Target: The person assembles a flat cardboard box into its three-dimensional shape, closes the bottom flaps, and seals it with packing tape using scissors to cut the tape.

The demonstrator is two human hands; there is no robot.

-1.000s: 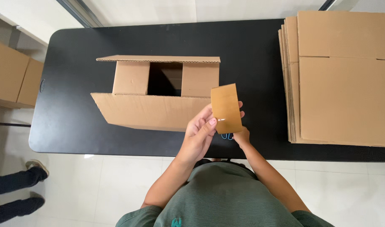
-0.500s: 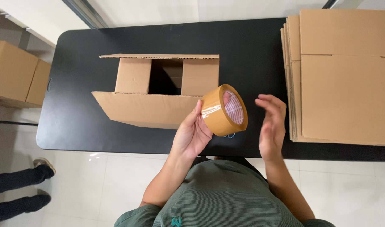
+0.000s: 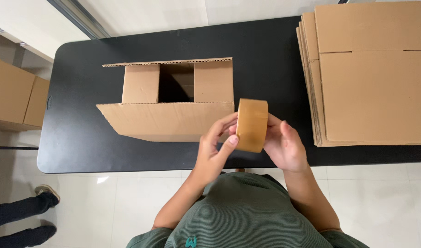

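Observation:
A roll of brown packing tape (image 3: 251,124) is held edge-on between both hands above the near edge of the black table (image 3: 81,151). My left hand (image 3: 215,149) grips its left side with fingers and thumb. My right hand (image 3: 284,147) cups its right side. Just behind and left of the roll stands an open cardboard box (image 3: 173,103) with its flaps spread, the near flap lying flat towards me.
A stack of flattened cardboard boxes (image 3: 371,73) fills the right end of the table. Closed cardboard boxes (image 3: 15,94) stand on the floor at the left. Another person's legs and shoes (image 3: 26,216) show at the bottom left.
The tape roll has turned from showing its open side to edge-on. My right hand, apart from it half a second ago, has closed onto its right side.

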